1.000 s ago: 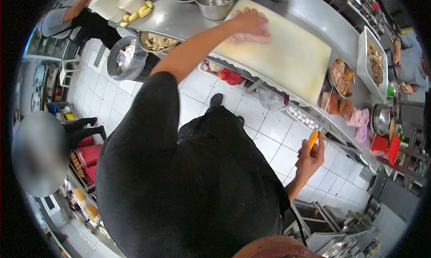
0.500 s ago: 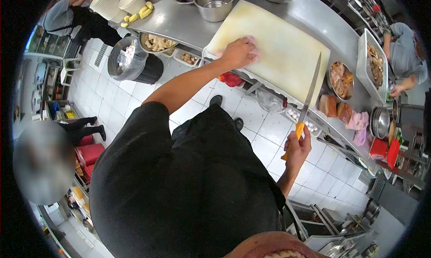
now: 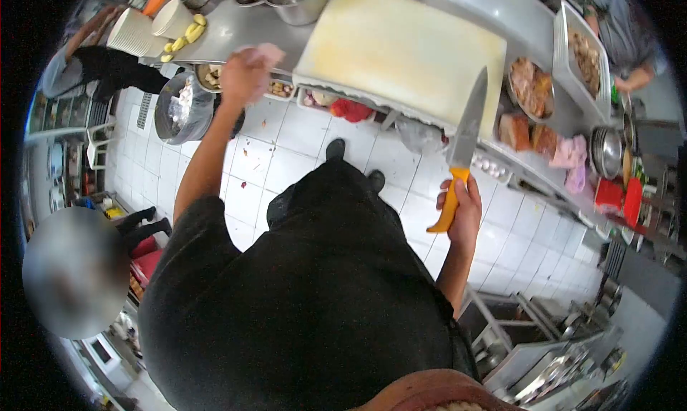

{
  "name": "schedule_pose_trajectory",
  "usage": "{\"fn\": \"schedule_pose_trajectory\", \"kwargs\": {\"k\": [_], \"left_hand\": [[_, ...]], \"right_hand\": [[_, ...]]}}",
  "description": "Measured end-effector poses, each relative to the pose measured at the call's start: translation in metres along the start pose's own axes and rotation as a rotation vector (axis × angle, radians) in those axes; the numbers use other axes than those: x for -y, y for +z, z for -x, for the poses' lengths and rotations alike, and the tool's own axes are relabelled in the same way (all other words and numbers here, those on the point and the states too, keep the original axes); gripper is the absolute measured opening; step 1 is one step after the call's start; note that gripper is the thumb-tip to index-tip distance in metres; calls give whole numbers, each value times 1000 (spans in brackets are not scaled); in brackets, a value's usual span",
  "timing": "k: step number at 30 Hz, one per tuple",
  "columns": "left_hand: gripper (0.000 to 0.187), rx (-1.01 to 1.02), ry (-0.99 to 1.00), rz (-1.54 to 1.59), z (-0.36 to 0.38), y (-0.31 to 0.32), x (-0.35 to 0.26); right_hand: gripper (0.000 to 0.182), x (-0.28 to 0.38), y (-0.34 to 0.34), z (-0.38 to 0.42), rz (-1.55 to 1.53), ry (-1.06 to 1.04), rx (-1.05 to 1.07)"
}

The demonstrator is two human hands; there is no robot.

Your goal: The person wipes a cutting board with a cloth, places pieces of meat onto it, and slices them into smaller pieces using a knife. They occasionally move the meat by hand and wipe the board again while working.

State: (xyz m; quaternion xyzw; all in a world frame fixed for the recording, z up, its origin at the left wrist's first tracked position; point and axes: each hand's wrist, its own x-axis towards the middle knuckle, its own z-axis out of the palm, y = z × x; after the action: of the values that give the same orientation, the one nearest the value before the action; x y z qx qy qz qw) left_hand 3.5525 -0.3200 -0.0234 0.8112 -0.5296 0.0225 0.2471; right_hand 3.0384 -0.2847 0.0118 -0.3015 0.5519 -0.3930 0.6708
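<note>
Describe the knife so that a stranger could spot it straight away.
Find the big pale cutting board on the steel counter, then the right hand near its right end. That hand grips the knife, its blade overlapping the board in view. The orange handle sets it apart from the round stacked metal bowls farther right.

Board: off-wht w/ yellowish stains. Knife: yel-orange handle, silvery-grey blade. Rag in left hand: pale pink. Worktop: grey, w/ whitish shine. Person's clothes: solid blk; shoes blk too. Floor: wht tiles, thin grey grid, sm. reddish-brn specks. Bag under worktop: bright red. Tray: wht, w/ brn meat. Bowl: silvery, w/ pinkish-orange meat. Tubs: cream, ribbed w/ fine lines. Co-worker at left: grey-blue top, blk trousers.
</note>
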Motion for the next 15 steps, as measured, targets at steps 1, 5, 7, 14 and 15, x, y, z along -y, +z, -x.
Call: {"fn": "schedule_pose_trajectory", "kwargs": {"k": [1, 5, 7, 14, 15], "left_hand": [[31, -12, -50, 22, 4, -16, 2], [29, 13, -344, 290, 42, -44, 13], [27, 40, -496, 422, 57, -42, 38], [23, 146, -688, 574, 121, -17, 150], [22, 133, -704, 622, 124, -20, 163]], "right_hand": [[32, -8, -7, -6, 31, 17, 3], [27, -14, -3, -21, 98, 7, -100], [26, -16, 4, -29, 123, 9, -146], [30, -15, 25, -36, 151, 97, -254], [31, -20, 26, -39, 185, 51, -298]]}}
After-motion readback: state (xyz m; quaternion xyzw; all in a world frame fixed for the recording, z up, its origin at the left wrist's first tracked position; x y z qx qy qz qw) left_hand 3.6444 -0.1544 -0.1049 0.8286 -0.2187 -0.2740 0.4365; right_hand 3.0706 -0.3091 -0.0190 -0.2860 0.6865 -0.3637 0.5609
